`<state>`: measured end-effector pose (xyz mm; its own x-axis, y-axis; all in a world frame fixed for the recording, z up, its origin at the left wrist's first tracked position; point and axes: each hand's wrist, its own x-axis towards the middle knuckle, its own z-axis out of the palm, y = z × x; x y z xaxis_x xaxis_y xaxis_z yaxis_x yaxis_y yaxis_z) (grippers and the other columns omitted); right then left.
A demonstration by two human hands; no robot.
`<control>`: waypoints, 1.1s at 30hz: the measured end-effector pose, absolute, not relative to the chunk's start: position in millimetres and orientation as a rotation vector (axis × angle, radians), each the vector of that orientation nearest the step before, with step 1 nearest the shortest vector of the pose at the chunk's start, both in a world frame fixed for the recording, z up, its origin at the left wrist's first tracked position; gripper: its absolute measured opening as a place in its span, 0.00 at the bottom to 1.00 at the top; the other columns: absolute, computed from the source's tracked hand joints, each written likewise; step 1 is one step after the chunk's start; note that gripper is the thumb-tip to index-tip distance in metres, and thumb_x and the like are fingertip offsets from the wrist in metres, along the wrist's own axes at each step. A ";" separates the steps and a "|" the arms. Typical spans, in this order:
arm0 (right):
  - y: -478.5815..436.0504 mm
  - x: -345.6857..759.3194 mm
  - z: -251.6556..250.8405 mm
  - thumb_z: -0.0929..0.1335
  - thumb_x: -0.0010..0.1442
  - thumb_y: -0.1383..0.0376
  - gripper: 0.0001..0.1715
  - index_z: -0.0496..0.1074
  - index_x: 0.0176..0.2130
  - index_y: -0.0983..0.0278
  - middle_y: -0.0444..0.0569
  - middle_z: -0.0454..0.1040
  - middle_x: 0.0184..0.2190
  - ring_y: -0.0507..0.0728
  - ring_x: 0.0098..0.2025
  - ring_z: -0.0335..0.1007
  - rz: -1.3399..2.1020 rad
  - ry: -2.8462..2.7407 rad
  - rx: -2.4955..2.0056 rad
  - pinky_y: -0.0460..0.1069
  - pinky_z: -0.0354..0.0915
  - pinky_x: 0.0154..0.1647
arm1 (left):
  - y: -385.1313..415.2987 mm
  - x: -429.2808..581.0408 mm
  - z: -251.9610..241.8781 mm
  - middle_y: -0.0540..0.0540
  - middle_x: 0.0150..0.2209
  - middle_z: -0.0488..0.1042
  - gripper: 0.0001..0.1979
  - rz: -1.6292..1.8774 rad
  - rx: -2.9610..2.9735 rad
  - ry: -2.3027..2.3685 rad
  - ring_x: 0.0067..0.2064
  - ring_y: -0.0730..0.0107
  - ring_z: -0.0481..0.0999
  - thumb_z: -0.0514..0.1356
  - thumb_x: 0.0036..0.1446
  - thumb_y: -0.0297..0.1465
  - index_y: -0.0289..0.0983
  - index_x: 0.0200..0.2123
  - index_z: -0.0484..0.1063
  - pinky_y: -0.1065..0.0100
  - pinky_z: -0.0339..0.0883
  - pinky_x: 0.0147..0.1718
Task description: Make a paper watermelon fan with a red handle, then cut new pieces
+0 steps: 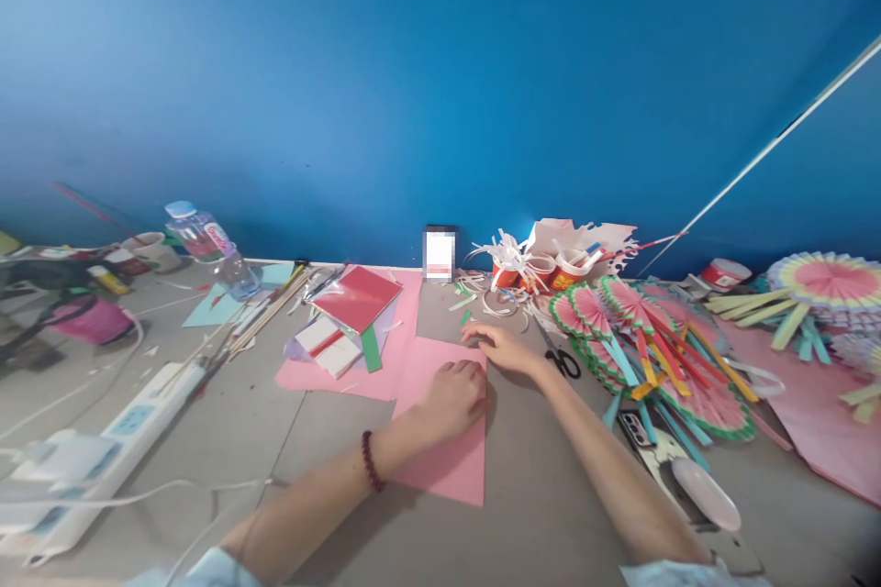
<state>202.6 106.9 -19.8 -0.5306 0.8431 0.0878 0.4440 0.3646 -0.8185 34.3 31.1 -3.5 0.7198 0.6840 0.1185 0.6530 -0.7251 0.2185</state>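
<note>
A pink paper sheet (447,468) lies flat on the grey table in front of me. My left hand (458,396) rests on top of it near its right edge, with the fingers curled under. Whether anything is inside those fingers is hidden. My right hand (507,350) is just beyond the sheet's top right corner, its fingers stretched out and apart, with nothing seen in them. Small green paper scraps (462,301) lie past the fingertips. To the right of that hand are black-handled scissors (565,365).
Folded paper fans (695,358), a phone (664,459) and a white mouse-shaped object (708,493) lie right. Paper cups (571,268) stand by the blue wall. Left are coloured paper packs (358,298), thin sticks (268,312), a water bottle (213,243) and a power strip (130,426) with cords.
</note>
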 end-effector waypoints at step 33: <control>116.9 212.3 -44.2 0.69 0.52 0.63 0.07 0.70 0.24 0.62 0.46 0.74 0.28 0.56 0.34 0.68 0.704 -1.949 -1.150 0.51 0.63 0.40 | 29.0 26.4 -38.0 0.40 0.65 0.50 0.31 0.392 2.688 1.223 0.66 0.55 0.45 0.44 0.62 0.43 0.34 0.64 0.49 0.50 0.39 0.62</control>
<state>212.3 116.9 -44.2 -0.3123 0.8923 0.3259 0.4780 0.4441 -0.7578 26.4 29.0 -38.0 0.6307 0.7573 0.1695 0.7147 -0.6519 0.2533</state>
